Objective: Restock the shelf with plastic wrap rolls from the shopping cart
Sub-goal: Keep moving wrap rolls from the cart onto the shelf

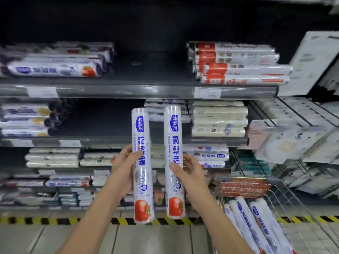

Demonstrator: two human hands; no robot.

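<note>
I hold two plastic wrap rolls upright in front of the shelves, side by side and a little apart. My left hand [123, 167] grips the left roll [142, 136] at its middle. My right hand [190, 173] grips the right roll [174, 132] the same way. Both rolls are white with blue lettering and a red tomato at the bottom end. More rolls of the same kind [256, 226] lie in the wire shopping cart [286, 195] at the lower right. Matching rolls [55, 69] lie stacked at the left of the upper shelf [146, 88].
Red-labelled rolls [238, 70] are stacked at the right of the upper shelf, with a dark gap [146, 70] between the two stacks. Lower shelves hold other packaged rolls and bags. Hanging packets [302, 134] fill the right side. A yellow-black striped strip [36, 220] runs along the floor.
</note>
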